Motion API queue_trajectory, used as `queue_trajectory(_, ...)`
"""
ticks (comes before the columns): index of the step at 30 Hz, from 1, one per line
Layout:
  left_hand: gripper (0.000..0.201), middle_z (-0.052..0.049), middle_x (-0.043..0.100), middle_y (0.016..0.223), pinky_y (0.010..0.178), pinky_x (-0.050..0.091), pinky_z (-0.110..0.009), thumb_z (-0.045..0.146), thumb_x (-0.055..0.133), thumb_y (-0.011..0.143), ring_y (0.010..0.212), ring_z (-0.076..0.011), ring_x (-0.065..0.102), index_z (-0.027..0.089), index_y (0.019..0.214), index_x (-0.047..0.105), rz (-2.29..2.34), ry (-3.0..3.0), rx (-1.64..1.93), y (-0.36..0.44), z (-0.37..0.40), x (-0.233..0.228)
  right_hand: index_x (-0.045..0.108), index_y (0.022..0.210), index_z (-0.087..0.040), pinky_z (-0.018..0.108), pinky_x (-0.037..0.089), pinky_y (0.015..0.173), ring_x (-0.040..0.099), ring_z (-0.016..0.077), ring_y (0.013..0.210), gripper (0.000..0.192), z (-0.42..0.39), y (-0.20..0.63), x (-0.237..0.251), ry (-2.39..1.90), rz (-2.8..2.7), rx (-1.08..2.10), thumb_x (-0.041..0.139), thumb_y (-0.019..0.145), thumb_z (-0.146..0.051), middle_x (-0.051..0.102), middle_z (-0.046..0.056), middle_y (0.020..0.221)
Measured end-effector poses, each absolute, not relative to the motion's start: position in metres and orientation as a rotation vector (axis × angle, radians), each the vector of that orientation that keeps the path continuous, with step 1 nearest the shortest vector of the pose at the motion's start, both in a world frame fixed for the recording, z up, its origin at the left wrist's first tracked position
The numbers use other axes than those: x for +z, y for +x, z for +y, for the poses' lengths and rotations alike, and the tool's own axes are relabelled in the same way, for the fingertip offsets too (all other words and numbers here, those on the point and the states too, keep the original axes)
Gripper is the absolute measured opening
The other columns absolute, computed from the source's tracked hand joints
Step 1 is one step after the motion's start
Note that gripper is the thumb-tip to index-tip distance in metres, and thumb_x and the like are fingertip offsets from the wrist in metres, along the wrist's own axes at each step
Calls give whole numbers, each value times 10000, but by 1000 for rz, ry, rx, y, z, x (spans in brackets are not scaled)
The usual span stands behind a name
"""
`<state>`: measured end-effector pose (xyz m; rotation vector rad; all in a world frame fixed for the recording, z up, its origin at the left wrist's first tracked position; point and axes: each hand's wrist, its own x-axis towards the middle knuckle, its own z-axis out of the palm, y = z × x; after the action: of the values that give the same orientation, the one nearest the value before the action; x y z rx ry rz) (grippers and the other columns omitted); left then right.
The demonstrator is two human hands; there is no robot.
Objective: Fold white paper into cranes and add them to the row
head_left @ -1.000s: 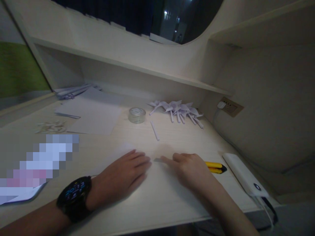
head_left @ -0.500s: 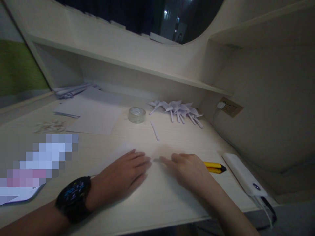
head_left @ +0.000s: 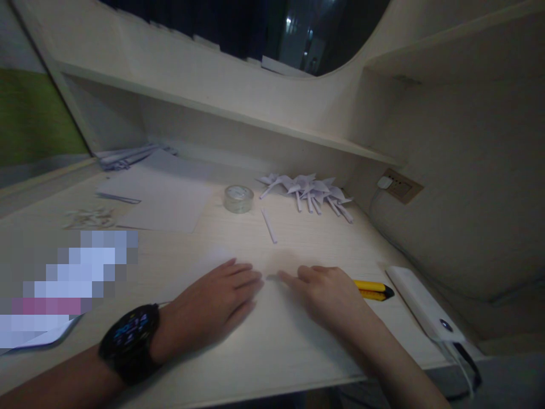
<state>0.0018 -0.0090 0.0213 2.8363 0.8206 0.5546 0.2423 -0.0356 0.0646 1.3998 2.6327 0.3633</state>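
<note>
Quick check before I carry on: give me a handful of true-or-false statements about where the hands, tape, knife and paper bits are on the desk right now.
1. Both hands lie on a white sheet. True: the left hand and right hand rest palm down on the sheet.
2. The right hand grips the yellow knife. False: the knife lies on the desk just beside that hand, not held.
3. The tape roll lies beyond the hands. True.
4. The folded paper pieces are stacked on the shelf. False: the paper pieces lie on the desk under the shelf.
5. The watch is on the right wrist. False: the watch is on the left wrist.
</note>
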Motion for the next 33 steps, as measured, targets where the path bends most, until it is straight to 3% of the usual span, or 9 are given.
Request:
queue_trajectory(15, 362, -36, 565, 1294, 1077, 301, -448, 308, 417, 943, 1203, -209, 489, 245, 1287, 506, 821, 2827, 521, -1, -7, 20, 536, 1165, -250, 291, 307, 511, 582, 165, 618, 292, -38, 231, 75, 1324, 2658, 404, 462, 894, -170, 657, 21, 794)
queue_trajectory(33, 361, -47, 564, 1300, 1051, 333, -448, 302, 405, 946, 1205, -224, 491, 226, 1282, 513, 863, 2867, 497, -1, -10, 18, 506, 1224, -240, 289, 348, 519, 599, 171, 636, 340, -40, 230, 76, 1311, 2617, 383, 436, 903, -154, 664, 43, 828)
